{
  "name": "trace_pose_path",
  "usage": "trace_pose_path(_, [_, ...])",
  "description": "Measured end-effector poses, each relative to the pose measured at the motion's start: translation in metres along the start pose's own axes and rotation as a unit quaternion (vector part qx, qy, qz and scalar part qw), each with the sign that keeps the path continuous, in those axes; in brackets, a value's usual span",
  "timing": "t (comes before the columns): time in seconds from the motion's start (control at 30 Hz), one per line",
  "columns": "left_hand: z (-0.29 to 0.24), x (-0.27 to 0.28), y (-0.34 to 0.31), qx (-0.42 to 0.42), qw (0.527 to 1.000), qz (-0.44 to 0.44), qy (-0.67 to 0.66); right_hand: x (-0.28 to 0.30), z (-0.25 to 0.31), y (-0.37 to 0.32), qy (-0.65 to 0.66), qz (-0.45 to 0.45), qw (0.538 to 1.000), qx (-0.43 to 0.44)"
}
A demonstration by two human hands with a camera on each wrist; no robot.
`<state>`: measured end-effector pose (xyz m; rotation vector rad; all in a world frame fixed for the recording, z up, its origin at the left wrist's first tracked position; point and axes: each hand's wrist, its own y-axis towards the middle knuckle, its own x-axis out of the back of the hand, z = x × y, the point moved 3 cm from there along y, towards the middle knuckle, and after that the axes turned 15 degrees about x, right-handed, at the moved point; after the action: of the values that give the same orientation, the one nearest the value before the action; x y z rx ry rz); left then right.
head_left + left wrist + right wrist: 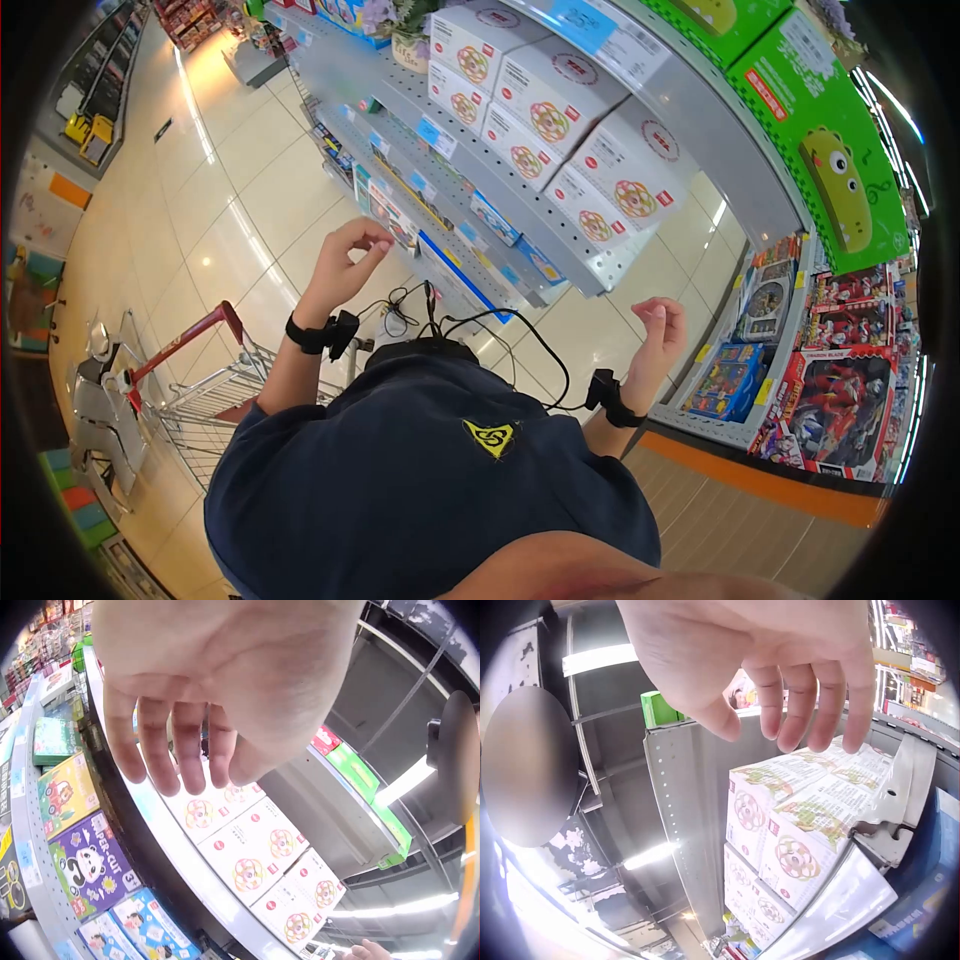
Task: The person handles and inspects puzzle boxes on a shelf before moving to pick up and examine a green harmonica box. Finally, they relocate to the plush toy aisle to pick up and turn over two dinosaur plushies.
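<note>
My left hand (348, 262) hovers in front of the store shelf with its fingers loosely bent and nothing in them. To the right, my right hand (660, 338) is also raised and holds nothing. Stacked white boxes (548, 118) printed with colourful ring-patterned balls stand on the shelf beyond both hands. In the left wrist view, relaxed fingers (193, 750) hang in front of these white boxes (253, 855). The right wrist view has the fingertips (787, 739) overlapping the top of the box stack (795, 847).
A shopping cart (215, 400) with a red handle is at the left. Green boxes (840, 165) sit on the upper right shelf, above boxed toys (835, 405). Lower shelf tiers hold a purple panda box (91, 862). Black cables (540, 345) hang at the person's front.
</note>
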<state>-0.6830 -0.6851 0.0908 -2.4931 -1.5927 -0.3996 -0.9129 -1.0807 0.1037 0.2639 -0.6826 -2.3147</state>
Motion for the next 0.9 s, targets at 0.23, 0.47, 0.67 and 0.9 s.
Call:
trace_pose_path(0.23, [-0.009,0.037,0.107,-0.073,0.985,-0.156,-0.015,-0.043,0.025,0.022,-0.069,-0.011,0.995,0.068])
trace_pose_path(0.47, [-0.049,0.018,0.184,-0.134,0.985,-0.101,0.032,-0.095,0.021,0.043,-0.127,0.008,0.990,0.065])
trace_pose_path(0.67, [-0.046,0.009,0.225,-0.177,0.980,-0.086,-0.014,-0.129,0.008,0.053,-0.143,-0.035,0.988,0.053])
trace_pose_path(0.9, [-0.040,0.005,0.240,-0.221,0.973,-0.055,-0.027,-0.140,0.001,0.054,-0.192,-0.089,0.970,0.118])
